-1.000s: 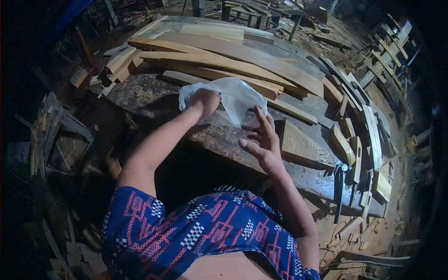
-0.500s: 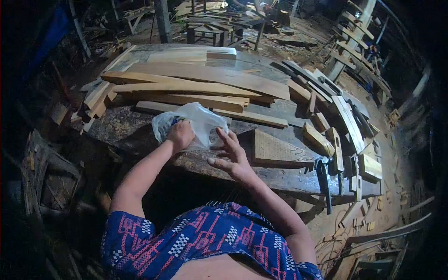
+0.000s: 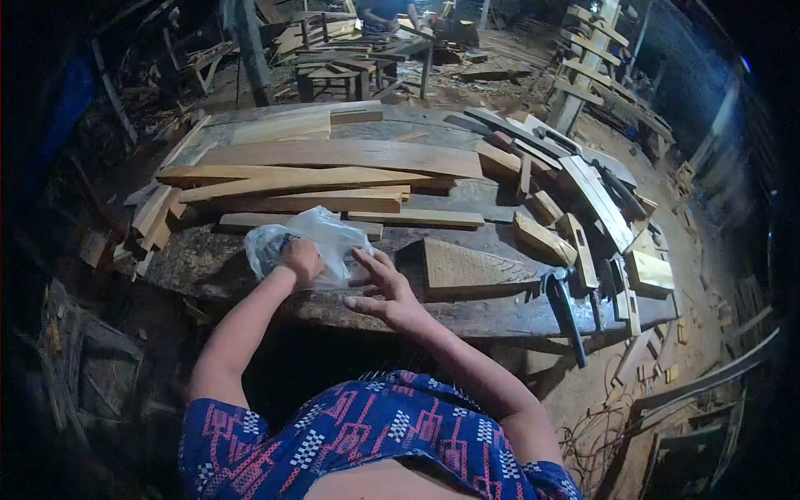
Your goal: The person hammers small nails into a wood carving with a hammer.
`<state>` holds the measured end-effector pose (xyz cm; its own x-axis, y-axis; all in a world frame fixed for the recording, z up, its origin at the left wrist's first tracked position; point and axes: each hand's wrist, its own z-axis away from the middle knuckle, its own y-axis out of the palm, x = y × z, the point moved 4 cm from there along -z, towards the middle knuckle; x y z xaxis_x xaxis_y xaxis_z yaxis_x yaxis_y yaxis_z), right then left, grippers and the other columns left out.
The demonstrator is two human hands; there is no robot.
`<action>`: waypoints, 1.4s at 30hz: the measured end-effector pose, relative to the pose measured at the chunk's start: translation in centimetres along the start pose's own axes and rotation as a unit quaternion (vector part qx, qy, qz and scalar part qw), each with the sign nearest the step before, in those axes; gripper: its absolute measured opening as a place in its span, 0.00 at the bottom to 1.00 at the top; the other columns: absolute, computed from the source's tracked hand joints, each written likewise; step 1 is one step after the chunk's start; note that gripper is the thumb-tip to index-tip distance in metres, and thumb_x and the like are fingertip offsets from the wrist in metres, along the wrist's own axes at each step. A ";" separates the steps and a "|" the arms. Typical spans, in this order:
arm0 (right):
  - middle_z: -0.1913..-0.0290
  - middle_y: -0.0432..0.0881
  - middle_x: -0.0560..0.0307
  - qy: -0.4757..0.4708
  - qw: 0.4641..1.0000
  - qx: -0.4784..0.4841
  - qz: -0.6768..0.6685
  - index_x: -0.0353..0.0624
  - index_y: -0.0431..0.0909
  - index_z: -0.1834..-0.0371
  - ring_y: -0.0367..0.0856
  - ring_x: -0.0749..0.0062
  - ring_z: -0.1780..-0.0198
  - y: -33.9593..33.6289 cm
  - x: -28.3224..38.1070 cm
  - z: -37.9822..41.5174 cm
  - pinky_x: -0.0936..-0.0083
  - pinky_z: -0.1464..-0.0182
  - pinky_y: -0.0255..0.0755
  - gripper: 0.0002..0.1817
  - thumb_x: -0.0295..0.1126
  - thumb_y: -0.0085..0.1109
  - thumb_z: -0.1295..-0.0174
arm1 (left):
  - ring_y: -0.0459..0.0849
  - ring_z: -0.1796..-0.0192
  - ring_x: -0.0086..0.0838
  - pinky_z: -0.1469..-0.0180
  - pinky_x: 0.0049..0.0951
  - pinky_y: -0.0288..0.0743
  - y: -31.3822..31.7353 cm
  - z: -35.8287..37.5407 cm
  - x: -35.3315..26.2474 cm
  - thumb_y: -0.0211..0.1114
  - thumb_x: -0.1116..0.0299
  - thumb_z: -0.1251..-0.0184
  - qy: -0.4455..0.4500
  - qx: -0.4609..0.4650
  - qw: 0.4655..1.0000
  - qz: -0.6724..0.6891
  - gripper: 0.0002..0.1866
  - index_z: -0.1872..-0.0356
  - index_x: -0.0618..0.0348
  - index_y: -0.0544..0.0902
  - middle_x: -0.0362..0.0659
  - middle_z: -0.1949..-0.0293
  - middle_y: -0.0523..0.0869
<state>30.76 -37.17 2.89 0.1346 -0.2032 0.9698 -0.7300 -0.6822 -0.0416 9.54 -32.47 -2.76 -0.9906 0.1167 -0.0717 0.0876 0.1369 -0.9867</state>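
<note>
While the view has tipped up since a second ago, so that more of the far workshop shows, the hands and the bag (image 3: 312, 243) sit lower and further left in the picture. The right hand (image 3: 385, 292) was raised beside the bag then; now it lies lower, its fingertips at the bag's near right edge.

The bench (image 3: 492, 315) is a thick, rough slab dusted with sawdust. Long planks (image 3: 333, 167) are stacked across its middle, and short offcuts (image 3: 546, 237) lie along its right side. A wedge-shaped block (image 3: 467, 271) lies just right of the right hand, with a hammer (image 3: 565, 312) hanging over the near edge beyond it. Behind the bench stand stools (image 3: 329, 79) and more timber, and a ladder (image 3: 592, 62) leans at the right. The floor is littered with scraps.

The bag lies on the bench near its front edge, just before the planks. The left hand (image 3: 300, 258) is closed in a fist on the bag's near side, gripping the plastic. The right hand is open, fingers spread wide, holding nothing.
</note>
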 end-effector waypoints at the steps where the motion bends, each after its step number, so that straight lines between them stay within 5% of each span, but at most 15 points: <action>1: 0.33 0.53 0.56 -0.011 1.000 0.003 0.023 0.44 0.57 0.31 0.68 0.67 0.42 -0.1 -0.2 -0.1 0.72 0.45 0.67 0.42 0.30 0.68 0.50 | 0.73 0.42 0.45 0.39 0.39 0.65 -0.3 0.2 -0.2 0.54 0.61 0.43 0.023 -0.021 0.999 0.012 0.24 0.44 0.55 0.73 0.54 0.44 0.75; 6: 0.34 0.54 0.56 0.004 0.999 0.006 -0.032 0.44 0.58 0.32 0.68 0.67 0.43 0.3 0.0 0.1 0.72 0.46 0.68 0.41 0.30 0.69 0.50 | 0.64 0.35 0.43 0.31 0.41 0.52 1.5 -0.8 0.8 0.55 0.55 0.42 -0.009 0.099 0.994 -0.045 0.26 0.41 0.47 0.71 0.46 0.38 0.69; 13: 0.35 0.55 0.57 0.008 0.999 0.002 -0.044 0.43 0.61 0.33 0.69 0.68 0.46 0.2 0.2 0.4 0.73 0.46 0.68 0.39 0.30 0.69 0.50 | 0.68 0.37 0.41 0.32 0.40 0.55 6.0 -1.6 3.9 0.54 0.57 0.40 0.086 0.031 0.994 -0.060 0.23 0.42 0.46 0.72 0.45 0.39 0.71; 15: 0.35 0.56 0.57 0.006 0.999 0.005 -0.048 0.43 0.61 0.34 0.69 0.68 0.45 0.1 0.0 0.3 0.73 0.46 0.68 0.39 0.30 0.69 0.50 | 0.67 0.37 0.39 0.32 0.40 0.53 8.4 -2.9 5.9 0.55 0.59 0.40 0.081 -0.012 0.866 0.493 0.22 0.43 0.47 0.73 0.44 0.39 0.71; 16: 0.35 0.56 0.57 0.007 0.999 0.009 -0.053 0.43 0.62 0.34 0.69 0.68 0.45 0.2 -0.2 0.2 0.73 0.46 0.68 0.39 0.31 0.69 0.50 | 0.67 0.37 0.39 0.32 0.40 0.53 8.3 -2.6 6.2 0.55 0.59 0.40 0.082 -0.011 0.866 0.493 0.22 0.43 0.47 0.73 0.44 0.39 0.71; 18: 0.35 0.56 0.56 -0.005 1.000 0.010 -0.025 0.43 0.62 0.34 0.69 0.68 0.44 0.1 -0.7 0.1 0.72 0.45 0.68 0.38 0.31 0.69 0.50 | 0.67 0.37 0.39 0.31 0.40 0.53 3.5 -1.0 2.9 0.55 0.59 0.40 0.096 0.007 0.995 0.017 0.22 0.43 0.48 0.73 0.44 0.39 0.71; 21: 0.35 0.56 0.55 -0.005 1.000 0.015 -0.006 0.42 0.62 0.34 0.69 0.67 0.43 0.0 -0.4 0.2 0.72 0.45 0.68 0.38 0.32 0.69 0.50 | 0.67 0.36 0.40 0.31 0.40 0.53 9.0 -2.2 7.2 0.55 0.59 0.40 0.096 -0.006 0.994 -0.050 0.21 0.44 0.48 0.74 0.44 0.40 0.72; 24: 0.35 0.57 0.55 -0.001 1.000 0.014 -0.019 0.42 0.62 0.34 0.69 0.67 0.43 0.0 -0.7 0.3 0.71 0.44 0.68 0.38 0.32 0.69 0.50 | 0.67 0.37 0.40 0.32 0.40 0.54 6.9 -2.1 6.7 0.54 0.59 0.40 -0.005 0.092 0.996 -0.005 0.20 0.46 0.49 0.76 0.45 0.41 0.74; 28: 0.35 0.57 0.54 -0.010 1.000 0.009 -0.013 0.41 0.63 0.35 0.71 0.67 0.45 -0.1 -0.8 0.0 0.71 0.45 0.69 0.37 0.32 0.69 0.50 | 0.68 0.37 0.40 0.33 0.39 0.56 1.2 -1.9 3.1 0.55 0.61 0.41 0.055 0.057 0.997 0.006 0.20 0.47 0.50 0.77 0.46 0.43 0.75; 31: 0.35 0.57 0.54 -0.004 1.000 -0.002 -0.022 0.41 0.62 0.35 0.72 0.68 0.47 -0.1 -0.7 -0.1 0.72 0.47 0.71 0.38 0.31 0.69 0.50 | 0.78 0.48 0.43 0.43 0.39 0.69 -1.3 -1.5 1.4 0.55 0.55 0.40 0.098 0.019 0.995 -0.029 0.21 0.49 0.53 0.78 0.48 0.48 0.79; 34: 0.35 0.57 0.54 -0.003 0.999 -0.009 -0.034 0.41 0.62 0.35 0.73 0.68 0.48 -0.1 -0.1 -0.2 0.72 0.48 0.71 0.38 0.30 0.69 0.50 | 0.83 0.63 0.42 0.60 0.37 0.79 0.4 -1.2 3.2 0.57 0.60 0.40 -0.031 0.161 0.986 0.044 0.16 0.56 0.57 0.80 0.49 0.60 0.84; 36: 0.35 0.56 0.54 -0.004 0.999 -0.016 -0.042 0.41 0.62 0.34 0.73 0.67 0.47 -0.1 -0.1 -0.3 0.72 0.48 0.71 0.38 0.30 0.69 0.50 | 0.83 0.69 0.41 0.71 0.35 0.79 3.5 -0.2 5.8 0.58 0.65 0.41 -0.217 0.134 0.807 0.533 0.12 0.60 0.60 0.78 0.51 0.68 0.82; 37: 0.35 0.56 0.54 -0.006 0.999 -0.022 -0.049 0.41 0.61 0.34 0.72 0.67 0.47 -0.2 -0.1 -0.3 0.72 0.48 0.71 0.38 0.30 0.69 0.50 | 0.83 0.69 0.41 0.71 0.35 0.79 4.0 0.2 6.3 0.58 0.65 0.41 -0.217 0.135 0.807 0.533 0.12 0.60 0.60 0.78 0.51 0.68 0.82; 39: 0.35 0.56 0.54 -0.005 0.999 -0.023 -0.035 0.41 0.61 0.34 0.72 0.66 0.47 -0.4 0.9 -0.2 0.71 0.47 0.71 0.39 0.30 0.69 0.50 | 0.80 0.76 0.34 0.83 0.26 0.74 3.6 1.4 5.9 0.59 0.68 0.40 -0.271 0.091 0.541 0.791 0.07 0.65 0.61 0.77 0.49 0.73 0.80; 42: 0.36 0.58 0.54 -0.011 0.999 -0.027 -0.032 0.38 0.60 0.34 0.72 0.67 0.47 -0.4 1.4 -0.6 0.72 0.47 0.71 0.40 0.32 0.70 0.51 | 0.80 0.74 0.34 0.78 0.27 0.76 2.6 2.9 4.7 0.60 0.71 0.41 -0.305 0.056 0.530 0.790 0.07 0.63 0.61 0.77 0.48 0.71 0.80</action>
<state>30.80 -36.76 4.38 0.1956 -0.1760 0.9648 -0.7549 -0.6550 0.0336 4.79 -34.37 -6.07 0.4556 -0.3458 -0.8203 0.8846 0.2786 0.3739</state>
